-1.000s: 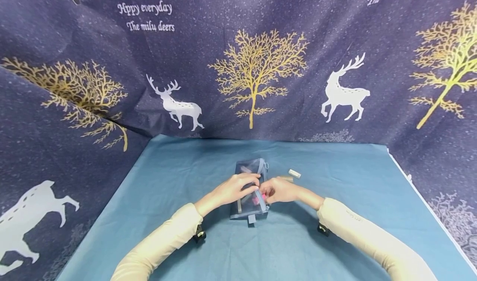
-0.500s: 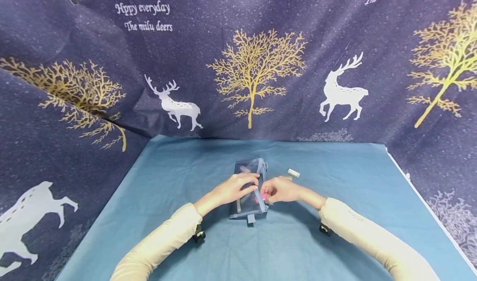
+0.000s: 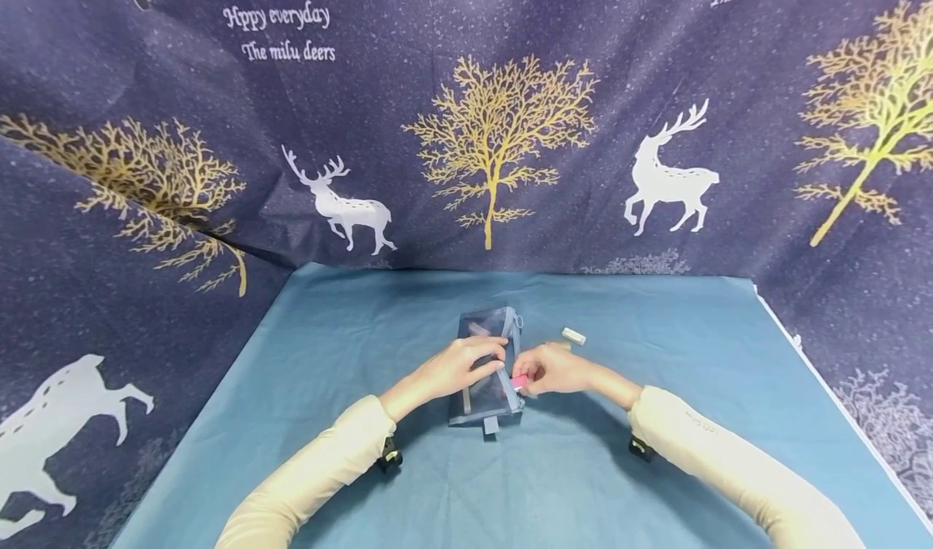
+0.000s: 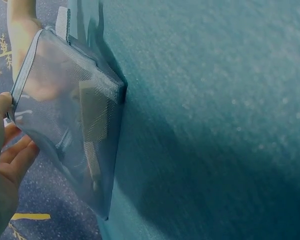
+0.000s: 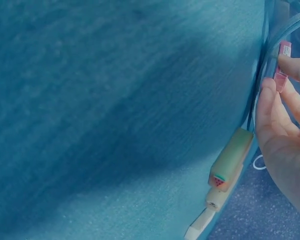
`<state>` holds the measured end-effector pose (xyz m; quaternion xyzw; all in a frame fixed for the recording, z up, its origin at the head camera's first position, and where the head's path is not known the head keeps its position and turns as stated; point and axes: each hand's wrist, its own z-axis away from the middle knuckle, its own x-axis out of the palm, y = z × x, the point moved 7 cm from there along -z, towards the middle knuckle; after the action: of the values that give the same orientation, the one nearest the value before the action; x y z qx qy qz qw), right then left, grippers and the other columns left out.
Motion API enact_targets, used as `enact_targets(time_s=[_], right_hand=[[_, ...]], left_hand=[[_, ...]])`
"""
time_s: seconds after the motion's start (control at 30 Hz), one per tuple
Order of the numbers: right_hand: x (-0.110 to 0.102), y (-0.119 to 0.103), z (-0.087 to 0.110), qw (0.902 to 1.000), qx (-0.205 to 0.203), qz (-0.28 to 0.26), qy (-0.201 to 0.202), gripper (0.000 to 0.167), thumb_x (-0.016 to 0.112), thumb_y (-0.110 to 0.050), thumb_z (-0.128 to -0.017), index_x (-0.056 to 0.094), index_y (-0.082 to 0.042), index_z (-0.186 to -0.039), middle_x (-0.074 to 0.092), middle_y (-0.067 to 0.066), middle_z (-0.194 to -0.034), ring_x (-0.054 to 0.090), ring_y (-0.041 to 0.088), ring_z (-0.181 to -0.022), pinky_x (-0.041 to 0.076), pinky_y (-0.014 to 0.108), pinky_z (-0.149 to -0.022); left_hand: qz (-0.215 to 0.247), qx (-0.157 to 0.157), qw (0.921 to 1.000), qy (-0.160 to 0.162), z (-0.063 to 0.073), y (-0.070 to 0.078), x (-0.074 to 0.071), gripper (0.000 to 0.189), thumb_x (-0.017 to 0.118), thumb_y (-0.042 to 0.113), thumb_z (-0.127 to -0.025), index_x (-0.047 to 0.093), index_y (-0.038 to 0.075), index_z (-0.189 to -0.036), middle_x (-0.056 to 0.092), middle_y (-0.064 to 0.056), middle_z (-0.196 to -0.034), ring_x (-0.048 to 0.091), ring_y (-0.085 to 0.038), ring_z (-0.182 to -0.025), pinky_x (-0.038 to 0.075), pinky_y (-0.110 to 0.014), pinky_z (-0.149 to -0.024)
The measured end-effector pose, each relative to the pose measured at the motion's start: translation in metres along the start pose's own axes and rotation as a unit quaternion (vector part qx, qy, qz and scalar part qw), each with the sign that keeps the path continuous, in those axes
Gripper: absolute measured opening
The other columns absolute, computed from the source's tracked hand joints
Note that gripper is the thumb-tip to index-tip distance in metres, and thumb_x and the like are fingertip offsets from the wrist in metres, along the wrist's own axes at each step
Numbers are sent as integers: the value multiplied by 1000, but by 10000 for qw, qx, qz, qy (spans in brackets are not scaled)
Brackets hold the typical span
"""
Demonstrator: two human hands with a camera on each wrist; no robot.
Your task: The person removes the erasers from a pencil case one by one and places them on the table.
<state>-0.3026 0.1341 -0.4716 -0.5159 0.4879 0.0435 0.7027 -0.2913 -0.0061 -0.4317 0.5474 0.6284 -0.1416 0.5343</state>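
A translucent blue mesh zip pouch [image 3: 477, 324] stands on the blue cloth. My left hand [image 3: 466, 364] pinches the pouch's zipped edge between thumb and fingers, holding its mouth apart. Through the mesh in the left wrist view, a pale flat block [image 4: 93, 111] shows inside. At the mouth, my right hand [image 3: 550, 369] pinches a small pink block [image 5: 281, 75] with a white label between thumb and fingers. The block's far end is at the pouch's zip edge [image 5: 271, 50]; how much of it is inside I cannot tell.
Beyond my right hand lie a white block [image 3: 574, 336] and, partly hidden by that hand, a pale green-beige block [image 5: 231, 156] with a watermelon print. A patterned dark curtain [image 3: 437, 128] hangs behind the blue cloth table [image 3: 350, 330].
My right hand has drawn slightly to the right with the pink block, which was further inside the pouch before. My left hand keeps its hold on the pouch edge.
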Motion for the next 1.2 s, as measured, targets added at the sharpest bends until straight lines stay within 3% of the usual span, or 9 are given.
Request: enact_targets(time_s=[0.57,1.2], right_hand=[[-13,-4,10,9987,47,91,497,16,73,-6,-77,70,-13,-91,70,-5,-74,61,1,-66,55,22,-67],[-18,3,15,9970,151,165,743,15,77,-12,-80,71,-16,-94,70,-7,-76,61,-1,-67,54,21,-68]], left_hand=[[71,13,10000,-29,0,-1,1,17,56,24,-99,66,10,-103,63,-15,-129,61,-24,-120,52,-37,-95],[53,-12,10000,-1,1,-2,1,18,55,25,-99,65,10,-103,63,-16,-129,61,-25,-120,52,-37,-95]])
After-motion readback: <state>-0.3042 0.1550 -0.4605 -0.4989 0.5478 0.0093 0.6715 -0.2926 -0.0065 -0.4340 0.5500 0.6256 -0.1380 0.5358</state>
